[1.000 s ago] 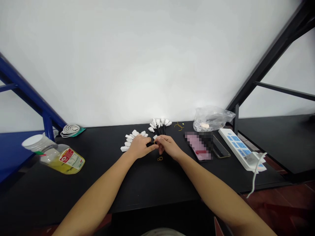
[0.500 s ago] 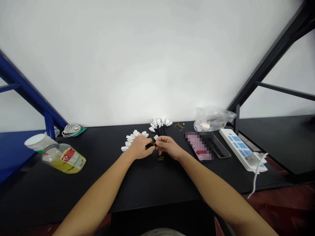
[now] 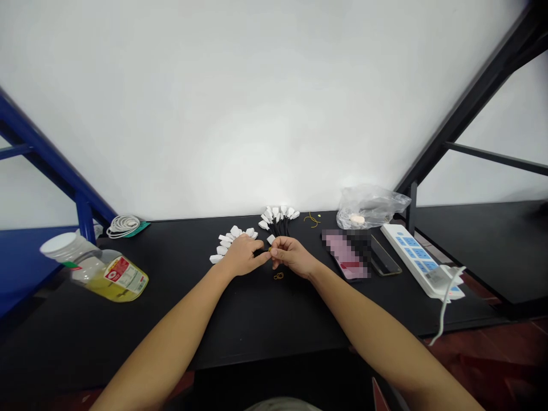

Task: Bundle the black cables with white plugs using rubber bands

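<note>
Pinched between the fingertips of left hand [image 3: 243,255] and right hand [image 3: 291,256] — thin black cable [image 3: 260,253], light and limp, best held just behind its white plug [image 3: 271,239]; exact grip hidden.

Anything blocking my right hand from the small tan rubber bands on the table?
Nothing visible does: the small coiled tan rubber bands lie on the black tabletop close to the right hand, nearer the person, with no object between them.

Head-worn, facing forward and down from close above a black workbench [image 3: 257,319], left hand [image 3: 242,255] and right hand [image 3: 293,255] near mid-frame, white wall [image 3: 257,114] toward 12 o'clock.
</note>
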Action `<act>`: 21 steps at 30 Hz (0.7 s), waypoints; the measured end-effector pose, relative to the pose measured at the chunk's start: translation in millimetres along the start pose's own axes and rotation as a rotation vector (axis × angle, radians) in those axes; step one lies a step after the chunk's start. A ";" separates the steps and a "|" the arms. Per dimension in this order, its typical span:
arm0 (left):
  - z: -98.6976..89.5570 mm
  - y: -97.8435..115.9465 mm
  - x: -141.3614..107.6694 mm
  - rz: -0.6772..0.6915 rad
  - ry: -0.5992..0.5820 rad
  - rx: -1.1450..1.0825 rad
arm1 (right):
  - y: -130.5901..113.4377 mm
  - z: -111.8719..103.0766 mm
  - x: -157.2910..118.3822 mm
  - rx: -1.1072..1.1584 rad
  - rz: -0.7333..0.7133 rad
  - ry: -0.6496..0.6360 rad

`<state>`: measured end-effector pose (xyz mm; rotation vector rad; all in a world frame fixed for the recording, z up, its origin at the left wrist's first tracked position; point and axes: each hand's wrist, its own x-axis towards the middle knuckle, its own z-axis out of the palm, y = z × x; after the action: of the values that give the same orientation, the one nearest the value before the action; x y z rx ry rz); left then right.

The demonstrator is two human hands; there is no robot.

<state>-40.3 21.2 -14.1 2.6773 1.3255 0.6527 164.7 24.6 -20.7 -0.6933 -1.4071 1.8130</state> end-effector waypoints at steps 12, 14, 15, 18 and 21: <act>3.3 -13.6 -1.3 0.038 -0.010 0.000 | -9.7 3.9 -0.9 -0.059 -0.104 0.117; 3.9 -24.6 -1.2 0.063 -0.012 0.022 | -12.5 3.7 -1.1 -0.033 -0.099 0.151; 3.4 -31.6 -1.2 0.061 -0.007 0.040 | -13.4 3.4 -1.0 -0.029 -0.090 0.165; -2.0 -56.0 -3.1 -0.027 0.038 0.102 | -13.3 2.3 0.3 -0.072 -0.048 0.199; -9.2 -79.4 -8.2 -0.198 0.105 0.159 | -9.5 1.6 2.1 -0.156 0.016 0.216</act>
<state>-107.3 63.1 -29.0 2.6128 1.7116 0.6993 164.3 26.7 -11.0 -0.9526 -1.4096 1.5980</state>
